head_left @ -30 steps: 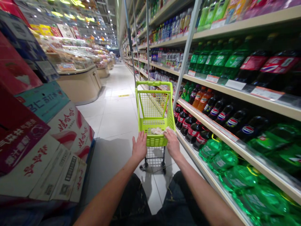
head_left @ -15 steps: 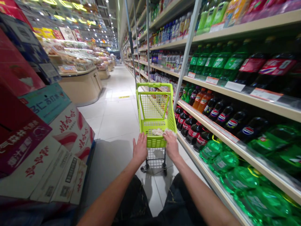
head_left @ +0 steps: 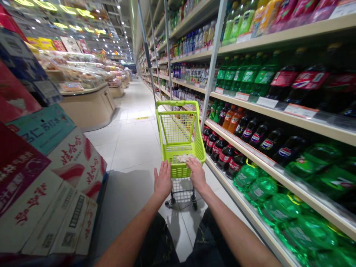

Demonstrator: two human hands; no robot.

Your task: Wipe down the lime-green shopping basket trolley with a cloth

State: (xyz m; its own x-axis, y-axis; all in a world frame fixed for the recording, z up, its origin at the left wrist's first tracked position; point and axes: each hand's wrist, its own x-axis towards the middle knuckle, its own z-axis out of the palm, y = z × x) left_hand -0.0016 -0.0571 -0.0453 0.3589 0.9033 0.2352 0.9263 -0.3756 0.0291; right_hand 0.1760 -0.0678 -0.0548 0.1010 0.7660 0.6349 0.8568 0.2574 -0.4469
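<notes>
A small lime-green shopping cart (head_left: 178, 139) stands in the aisle just ahead of me. My left hand (head_left: 162, 180) rests flat against the cart's near left corner, fingers stretched upward. My right hand (head_left: 196, 174) lies over the near right rim, fingers curled onto it. A pale crumpled packet (head_left: 182, 158) lies inside the basket, just in front of my right hand's fingers.
Shelves of cola and green soda bottles (head_left: 267, 141) run close along the right. Stacked red-and-white cartons (head_left: 55, 178) crowd the left. A curved counter (head_left: 89, 104) stands further left. The white tiled aisle floor (head_left: 133, 137) stretches ahead.
The cart and both hands have shifted slightly left in the view and moved a little forward along the aisle. The hands keep the same places on the cart.
</notes>
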